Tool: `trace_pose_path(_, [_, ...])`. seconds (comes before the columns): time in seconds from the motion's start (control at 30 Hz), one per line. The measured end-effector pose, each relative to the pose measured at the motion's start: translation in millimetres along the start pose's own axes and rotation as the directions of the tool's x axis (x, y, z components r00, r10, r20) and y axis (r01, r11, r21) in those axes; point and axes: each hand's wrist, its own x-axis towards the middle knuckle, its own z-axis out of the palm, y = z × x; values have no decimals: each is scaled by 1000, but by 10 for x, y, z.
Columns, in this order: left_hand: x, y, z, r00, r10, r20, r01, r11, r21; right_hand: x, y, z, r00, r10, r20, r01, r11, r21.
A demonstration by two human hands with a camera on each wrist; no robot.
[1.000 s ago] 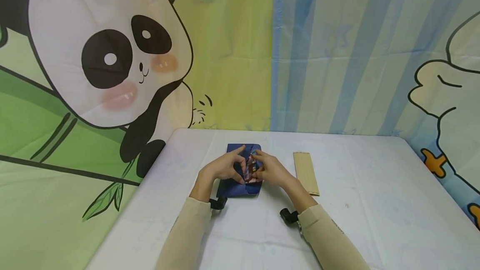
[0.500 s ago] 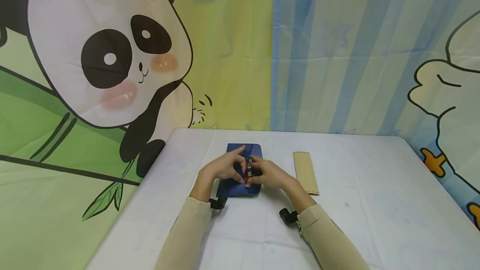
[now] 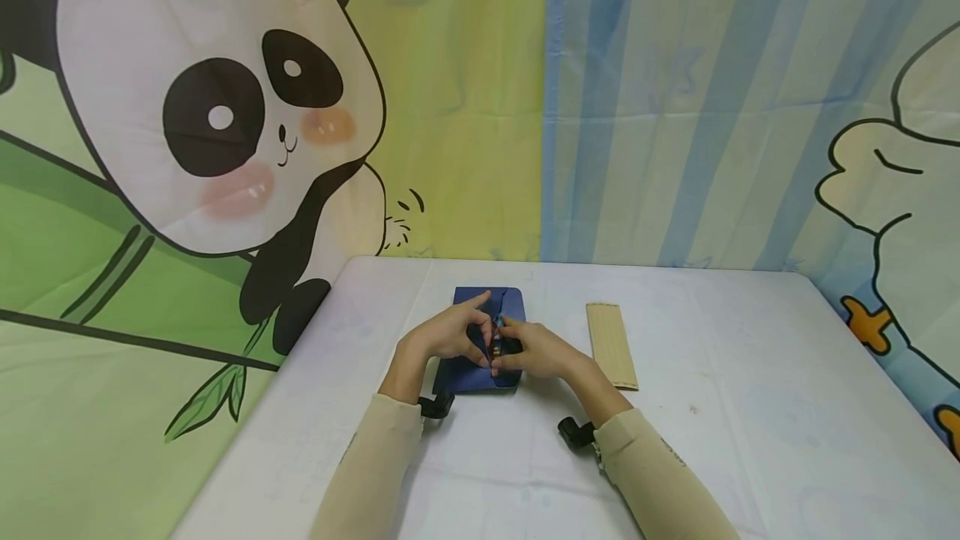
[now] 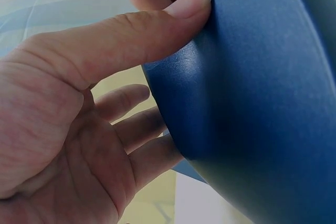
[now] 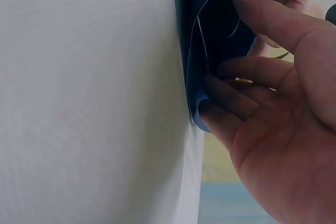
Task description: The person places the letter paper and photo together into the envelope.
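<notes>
A dark blue paper envelope [image 3: 459, 378] lies on the white table, its opening held apart. My left hand [image 3: 444, 333] pinches the edge of its raised side; in the left wrist view the thumb [image 4: 184, 9] presses the blue paper. From the right, my right hand [image 3: 542, 350] reaches to the opening with its fingertips. They hold a small colourful printed card [image 3: 497, 343] by its ends, and only a narrow strip of it shows. The right wrist view has fingers [image 5: 226, 124] at the dark inside of the envelope, where the card cannot be made out.
A flat beige strip [image 3: 612, 347], like slatted bamboo or card, lies right of the right hand. The white table [image 3: 720, 440] backs onto a printed cloth [image 3: 465, 107] with a panda. Both wrists wear small black cameras.
The printed card has tilted and gone leftward and down into the envelope's opening, so less of it shows. My right hand has shifted slightly left and down; the left hand has stayed put.
</notes>
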Motion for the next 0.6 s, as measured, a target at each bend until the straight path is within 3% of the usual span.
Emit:
trace_pose_path(0.17, [-10,10,-4,1000,-4,1,4,1000,12,13,-8,-6,999,-49,2,49,999,20])
trace_pose_path(0.6, [-3,-1,2,1000,-19,2,19,1000,-1,0,-11,0,998,-13,57,13,1000,-11])
